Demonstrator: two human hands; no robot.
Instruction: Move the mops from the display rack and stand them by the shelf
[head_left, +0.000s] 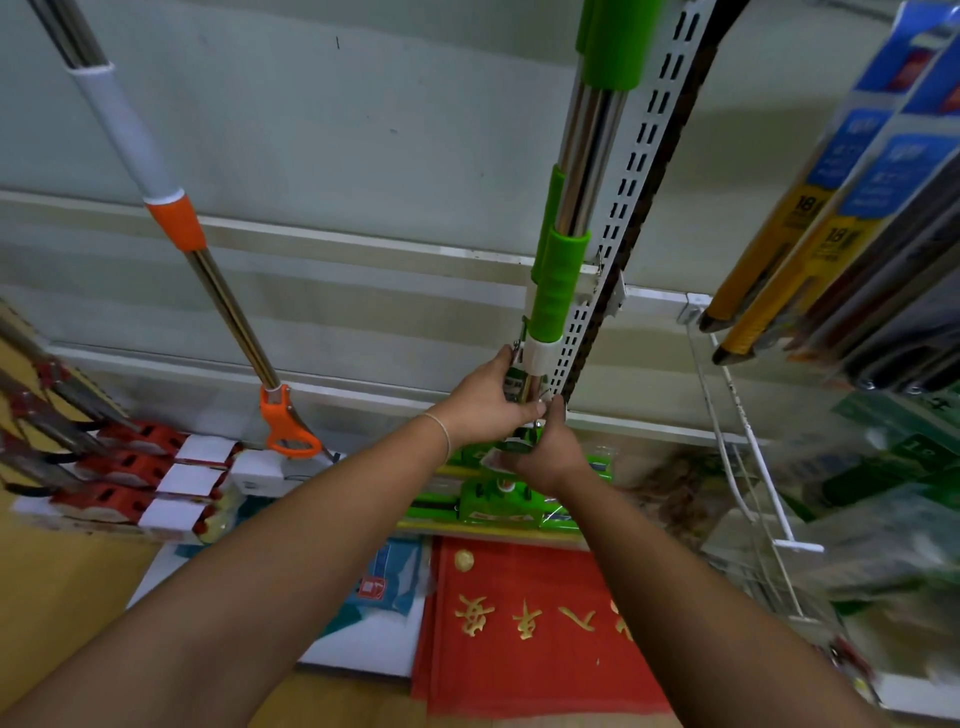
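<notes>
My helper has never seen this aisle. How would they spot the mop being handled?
Find the slotted white upright against the pale wall. The green mop stands beside it, both hands gripping its lower pole. The other mop, further left, has orange fittings.

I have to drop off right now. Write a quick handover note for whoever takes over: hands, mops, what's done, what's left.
Left hand: grips the lower metal shaft of the green mop, just under its white collar.
Right hand: grips the same shaft lower down, near the mop head.
Green mop: upright against the slotted shelf upright; a second green handle sits right behind it.
Orange mop: leans on the wall to the left, untouched.
Done: cannot tell whether any mop is placed for good.
Left: settle the green mop, then check the orange one.
</notes>
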